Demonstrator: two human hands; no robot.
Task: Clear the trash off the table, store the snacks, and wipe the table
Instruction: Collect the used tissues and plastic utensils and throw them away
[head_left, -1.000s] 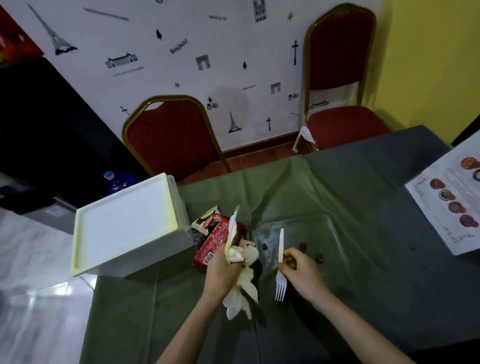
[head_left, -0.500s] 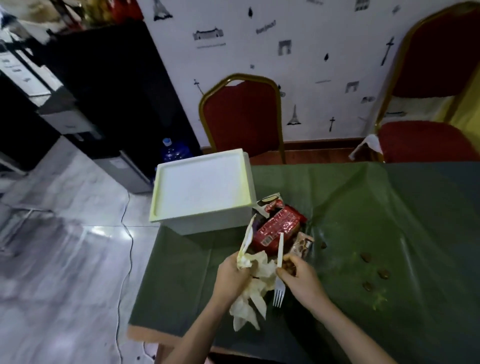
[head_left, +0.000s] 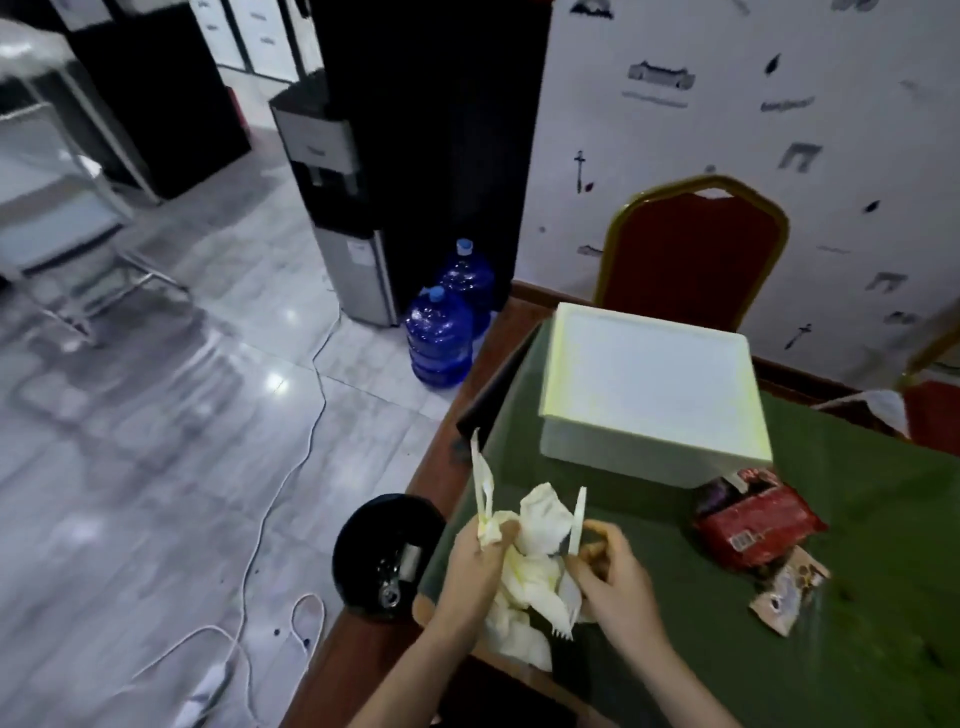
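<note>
Trash for removal consists of a crumpled white napkin wad and white plastic cutlery, all held above the near left corner of the table, which is covered in dark green cloth. Left hand: closed around the upper left part of the napkin wad together with a white plastic utensil that stands upright above the fist; its type cannot be determined. Right hand: closed around a white plastic fork, handle up, tines pointing down beside the hanging napkin folds. The two hands are close together, with the wad between them. Black trash bin: on the floor, just beside the table's left edge and to the left of the left hand; some shiny items lie inside. Snacks: a red packet and a small pale wrapper lie on the cloth to the right of the hands, the red packet against the front of a white lidded storage box. The box stands at the far left part of the table. A red chair stands behind the box. Two blue water bottles stand on the floor near a water dispenser.
</note>
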